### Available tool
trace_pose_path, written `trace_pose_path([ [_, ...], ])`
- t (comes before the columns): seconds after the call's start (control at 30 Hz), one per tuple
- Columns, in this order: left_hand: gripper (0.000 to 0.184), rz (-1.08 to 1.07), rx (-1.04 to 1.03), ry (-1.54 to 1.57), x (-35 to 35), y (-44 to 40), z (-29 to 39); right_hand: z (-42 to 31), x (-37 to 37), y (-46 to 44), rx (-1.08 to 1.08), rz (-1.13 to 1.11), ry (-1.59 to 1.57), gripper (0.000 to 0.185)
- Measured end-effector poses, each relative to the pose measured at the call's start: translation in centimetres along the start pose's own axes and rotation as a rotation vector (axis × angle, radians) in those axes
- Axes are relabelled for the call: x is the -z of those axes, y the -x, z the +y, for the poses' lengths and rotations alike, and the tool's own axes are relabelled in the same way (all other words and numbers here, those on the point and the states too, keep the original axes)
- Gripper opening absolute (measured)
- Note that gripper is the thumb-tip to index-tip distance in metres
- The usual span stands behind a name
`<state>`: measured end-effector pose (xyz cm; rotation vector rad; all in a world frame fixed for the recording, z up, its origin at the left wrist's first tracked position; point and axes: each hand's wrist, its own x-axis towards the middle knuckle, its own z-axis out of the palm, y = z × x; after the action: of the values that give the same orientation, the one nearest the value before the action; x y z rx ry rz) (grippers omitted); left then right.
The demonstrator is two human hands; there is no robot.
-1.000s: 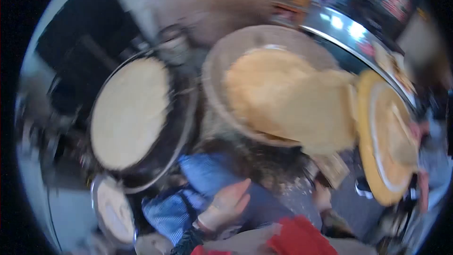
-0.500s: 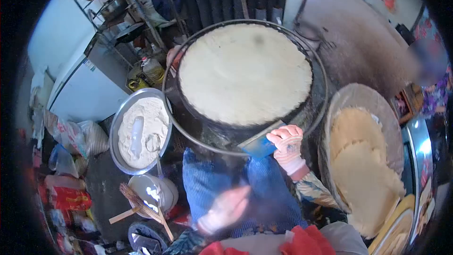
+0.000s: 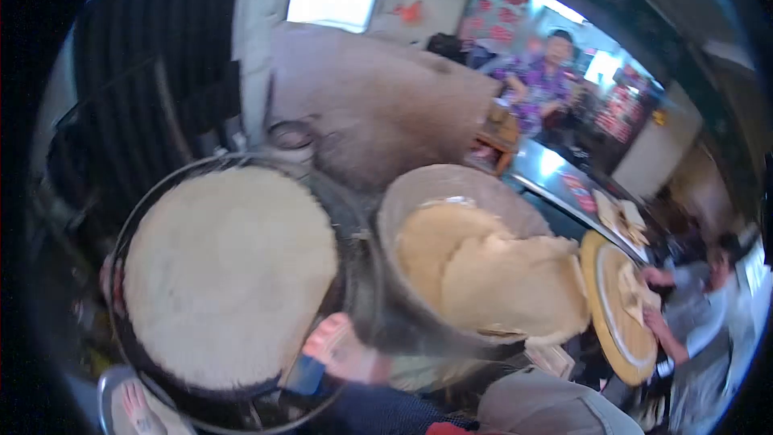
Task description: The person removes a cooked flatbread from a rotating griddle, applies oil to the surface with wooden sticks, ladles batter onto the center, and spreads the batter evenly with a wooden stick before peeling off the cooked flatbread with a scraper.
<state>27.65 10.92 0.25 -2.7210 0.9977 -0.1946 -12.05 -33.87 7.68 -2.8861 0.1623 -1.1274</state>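
A large pale round flatbread [image 3: 233, 274] covers most of the black round griddle [image 3: 342, 294]. At the griddle's near right edge, my right hand [image 3: 346, 346], blurred, is closed around a blue-handled scraper [image 3: 303, 375]. The scraper's blade lies against the bread's rim, though whether it goes under cannot be made out. At the lower left, my left hand [image 3: 138, 409] is over the metal bowl [image 3: 107, 403] of flour, fingers stretched out. I see nothing held in it, and its palm side is hidden.
A big lined basket [image 3: 507, 193] of stacked flatbreads [image 3: 515, 282] stands right of the griddle. Beyond it, a co-worker's hands [image 3: 659, 318] touch folded bread on a round board [image 3: 604, 314]. Another person [image 3: 543, 84] is behind the metal counter [image 3: 547, 169]. A metal ring [image 3: 115, 306] surrounds the griddle.
The view has swung to the right, bringing two other people into sight. My left hand has gone from above my lap to the flour bowl. My right hand still holds the scraper.
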Motion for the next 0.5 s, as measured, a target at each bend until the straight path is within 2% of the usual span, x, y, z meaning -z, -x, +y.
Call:
trace_pose_path([
  [0.03,0.055,-0.161,-0.034,-0.006,7.2,-0.6,5.2,-0.1,-0.9,0.1,-0.004,-0.013,0.037,0.011],
  [0.07,0.055,-0.332,-0.052,-0.027,10.5,-1.3,7.7,-0.2,-1.8,0.5,-0.052,-0.042,0.054,0.013],
  [0.17,0.054,-0.317,-0.139,-0.131,-2.4,-4.5,3.8,0.1,-3.0,0.8,-0.042,-0.084,0.057,0.01],
  [0.2,0.054,-0.321,-0.136,-0.132,-2.6,-4.1,4.9,0.1,-3.8,0.9,-0.097,-0.101,-0.029,0.01],
  [0.27,0.068,-0.512,-0.359,-0.491,-1.1,-0.7,8.2,-0.1,-3.7,1.2,-0.135,-0.114,-0.148,0.01],
  [0.33,0.074,-0.509,-0.291,-0.578,1.6,2.2,13.9,0.1,-2.9,0.2,-0.029,-0.087,0.109,0.01],
  [0.4,0.058,-0.599,-0.264,-0.403,6.6,4.9,21.1,-0.1,-3.0,-0.2,-0.016,-0.049,0.07,0.011],
  [0.43,0.047,-0.44,-0.253,-0.296,2.2,6.9,23.1,-0.3,-3.9,0.0,-0.021,-0.042,0.042,0.01],
  [0.47,0.041,-0.329,-0.202,-0.209,12.6,9.4,29.3,-0.9,-4.2,-0.4,-0.032,-0.035,0.011,0.009],
  [0.5,0.035,-0.208,-0.183,0.199,11.4,10.4,32.7,-1.0,-4.3,-0.5,-0.027,-0.023,0.005,0.009],
])
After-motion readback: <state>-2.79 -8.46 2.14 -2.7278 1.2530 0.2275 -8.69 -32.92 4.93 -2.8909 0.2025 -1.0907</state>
